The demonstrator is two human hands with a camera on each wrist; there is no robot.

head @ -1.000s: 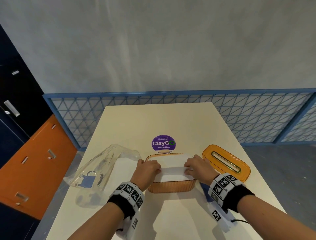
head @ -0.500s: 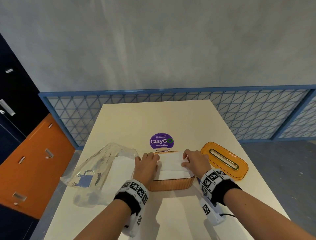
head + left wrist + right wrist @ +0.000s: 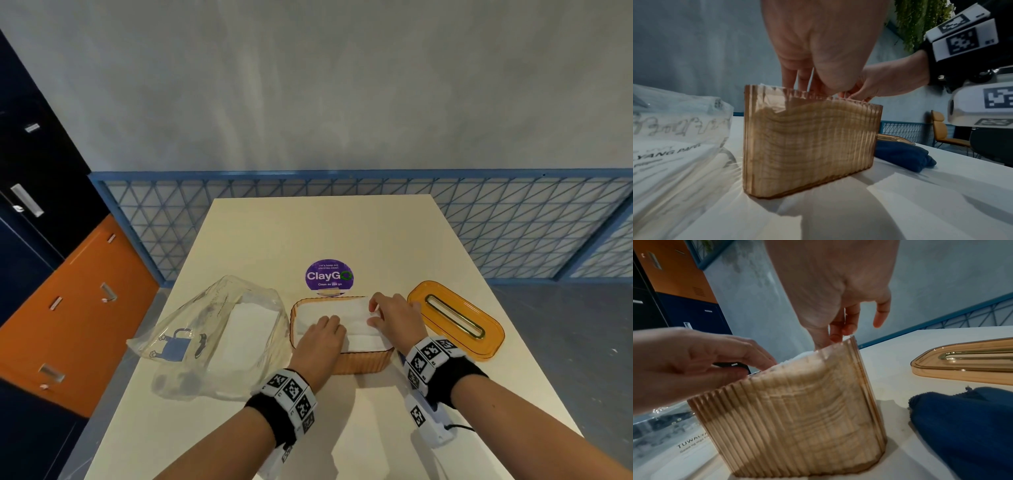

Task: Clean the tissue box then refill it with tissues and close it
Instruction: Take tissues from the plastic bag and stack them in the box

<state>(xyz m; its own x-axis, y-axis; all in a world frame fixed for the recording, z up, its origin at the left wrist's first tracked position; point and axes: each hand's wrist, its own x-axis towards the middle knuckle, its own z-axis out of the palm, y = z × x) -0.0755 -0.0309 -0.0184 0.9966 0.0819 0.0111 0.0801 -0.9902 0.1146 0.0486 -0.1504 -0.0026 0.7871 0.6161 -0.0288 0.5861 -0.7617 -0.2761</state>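
A: Can you see the left hand [image 3: 320,337] fingertips in the head view?
B: No, they're tucked behind the knuckles. The blue cloth [image 3: 964,423] is cut off by the right wrist picture's edge, and the bag's [image 3: 674,126] print blurs.

Ribbed amber tissue box [image 3: 363,363], seemingly translucent

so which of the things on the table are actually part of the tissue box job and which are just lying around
Part of the job:
- tissue box, open
- tissues in it
- lid, lying off to the right
- plastic tissue pack, still holding tissues
- blue cloth
- left hand, pressing the tissues
- right hand, at the tissues

Just lying about:
- purple sticker
- lockers
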